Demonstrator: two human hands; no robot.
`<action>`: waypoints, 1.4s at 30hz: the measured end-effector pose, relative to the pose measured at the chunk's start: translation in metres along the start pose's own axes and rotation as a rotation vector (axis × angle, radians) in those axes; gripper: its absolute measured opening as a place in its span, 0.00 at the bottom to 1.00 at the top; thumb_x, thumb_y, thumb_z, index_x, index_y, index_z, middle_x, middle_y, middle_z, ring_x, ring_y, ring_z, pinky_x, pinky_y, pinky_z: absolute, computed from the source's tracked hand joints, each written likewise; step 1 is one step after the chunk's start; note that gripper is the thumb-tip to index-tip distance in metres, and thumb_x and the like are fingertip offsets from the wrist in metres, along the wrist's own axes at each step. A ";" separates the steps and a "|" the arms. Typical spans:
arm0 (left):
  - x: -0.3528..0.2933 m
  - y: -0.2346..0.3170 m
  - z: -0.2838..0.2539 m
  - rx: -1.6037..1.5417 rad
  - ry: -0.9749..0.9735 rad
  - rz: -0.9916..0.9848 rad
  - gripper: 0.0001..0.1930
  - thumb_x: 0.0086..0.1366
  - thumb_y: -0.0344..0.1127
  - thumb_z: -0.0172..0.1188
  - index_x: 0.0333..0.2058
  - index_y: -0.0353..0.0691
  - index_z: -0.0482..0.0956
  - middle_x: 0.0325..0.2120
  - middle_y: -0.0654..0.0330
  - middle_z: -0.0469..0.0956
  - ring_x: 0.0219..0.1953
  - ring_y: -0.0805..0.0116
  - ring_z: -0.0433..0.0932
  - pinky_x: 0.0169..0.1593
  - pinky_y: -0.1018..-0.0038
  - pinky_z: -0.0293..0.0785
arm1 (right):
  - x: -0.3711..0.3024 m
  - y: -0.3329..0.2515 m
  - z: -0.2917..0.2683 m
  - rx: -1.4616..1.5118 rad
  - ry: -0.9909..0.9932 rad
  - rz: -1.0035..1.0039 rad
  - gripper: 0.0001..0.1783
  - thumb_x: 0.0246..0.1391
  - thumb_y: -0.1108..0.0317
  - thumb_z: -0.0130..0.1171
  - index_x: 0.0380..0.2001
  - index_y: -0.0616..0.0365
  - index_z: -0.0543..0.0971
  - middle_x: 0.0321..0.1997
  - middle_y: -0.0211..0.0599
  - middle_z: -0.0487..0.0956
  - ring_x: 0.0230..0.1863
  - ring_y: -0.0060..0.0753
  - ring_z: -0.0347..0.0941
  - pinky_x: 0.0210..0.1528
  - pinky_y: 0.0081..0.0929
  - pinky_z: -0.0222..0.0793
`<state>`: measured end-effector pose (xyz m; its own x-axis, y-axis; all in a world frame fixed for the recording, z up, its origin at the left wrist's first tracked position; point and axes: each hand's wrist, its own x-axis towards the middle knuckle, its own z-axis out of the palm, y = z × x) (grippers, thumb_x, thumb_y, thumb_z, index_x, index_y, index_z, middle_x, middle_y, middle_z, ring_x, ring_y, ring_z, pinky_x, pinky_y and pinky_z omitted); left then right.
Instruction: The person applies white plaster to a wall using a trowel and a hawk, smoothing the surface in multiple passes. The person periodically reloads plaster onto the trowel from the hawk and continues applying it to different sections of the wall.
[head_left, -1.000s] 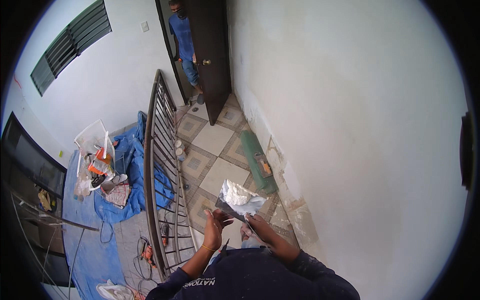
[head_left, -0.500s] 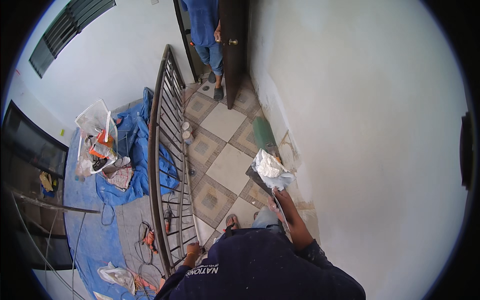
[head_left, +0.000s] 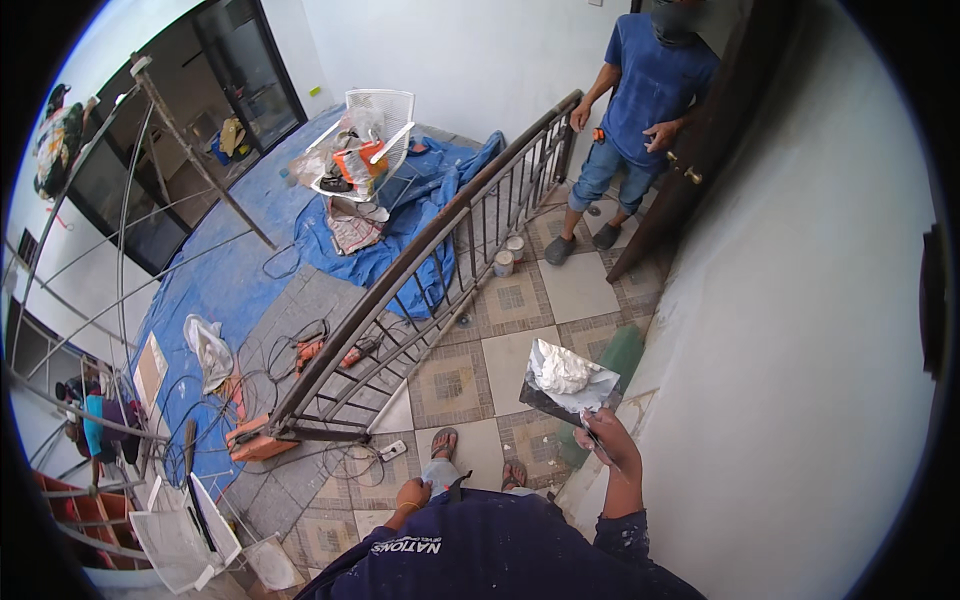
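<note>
My right hand (head_left: 606,436) is closed on a flat plastering trowel (head_left: 540,400), out ahead of me on the right. A heap of white putty (head_left: 562,370) lies on its plate. A thin blade-like edge also shows at that hand, but I cannot make out whether it is a second tool. My left hand (head_left: 412,492) hangs low beside my left knee, off the railing (head_left: 430,240). Only its back shows; the fingers are hidden, and I see nothing in it.
A person in a blue shirt (head_left: 655,95) stands by the dark door (head_left: 720,140). Small cans (head_left: 504,263) sit by the railing, a green object (head_left: 622,358) by the right wall. Left of the railing are a blue tarp (head_left: 425,280), a loaded white chair (head_left: 395,115), cords, power tools (head_left: 310,350) and scaffold poles.
My view has swung left. My left hand has come off the railing to beside my knee. The trowel stays in my right hand. The blue-shirted person has come further out from the doorway.
</note>
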<state>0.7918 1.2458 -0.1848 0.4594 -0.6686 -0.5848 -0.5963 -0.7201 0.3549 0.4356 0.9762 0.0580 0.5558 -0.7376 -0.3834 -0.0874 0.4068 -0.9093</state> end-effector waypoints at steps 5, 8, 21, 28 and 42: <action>-0.074 -0.040 0.015 -0.357 0.022 -0.187 0.20 0.62 0.47 0.56 0.27 0.30 0.78 0.23 0.45 0.79 0.24 0.54 0.79 0.32 0.61 0.74 | -0.006 0.003 -0.022 0.151 -0.061 -0.014 0.24 0.67 0.54 0.45 0.16 0.52 0.65 0.12 0.27 0.65 0.16 0.19 0.58 0.22 0.19 0.53; -0.111 -0.076 0.034 -0.671 -0.033 -0.386 0.17 0.63 0.44 0.57 0.26 0.34 0.79 0.23 0.56 0.81 0.22 0.70 0.78 0.28 0.71 0.75 | -0.023 -0.004 -0.035 0.218 0.022 -0.103 0.22 0.66 0.54 0.46 0.20 0.53 0.63 0.12 0.27 0.63 0.15 0.19 0.57 0.21 0.19 0.52; -0.171 -0.134 0.056 -0.426 -0.166 -0.356 0.12 0.62 0.41 0.58 0.29 0.36 0.79 0.27 0.58 0.81 0.27 0.70 0.79 0.34 0.71 0.75 | -0.114 -0.062 -0.049 0.552 0.292 -0.693 0.19 0.69 0.61 0.41 0.22 0.54 0.65 0.10 0.27 0.61 0.11 0.17 0.50 0.18 0.20 0.44; -0.168 -0.137 0.025 -0.357 -0.157 -0.331 0.10 0.61 0.39 0.59 0.30 0.37 0.79 0.29 0.58 0.81 0.29 0.70 0.79 0.36 0.71 0.75 | -0.116 -0.078 -0.054 0.671 0.404 -0.826 0.21 0.69 0.61 0.40 0.19 0.54 0.64 0.10 0.25 0.60 0.11 0.18 0.50 0.18 0.20 0.43; -0.111 -0.092 -0.012 -0.168 -0.194 -0.276 0.08 0.60 0.37 0.60 0.34 0.38 0.78 0.32 0.60 0.81 0.34 0.70 0.78 0.41 0.72 0.74 | -0.095 -0.085 -0.097 0.559 0.642 -0.824 0.26 0.69 0.58 0.41 0.15 0.55 0.67 0.10 0.24 0.61 0.14 0.16 0.51 0.19 0.19 0.44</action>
<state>0.8039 1.3842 -0.1434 0.4449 -0.4091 -0.7967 -0.3434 -0.8995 0.2701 0.3097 0.9593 0.1563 -0.2555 -0.9582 0.1291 0.5646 -0.2562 -0.7846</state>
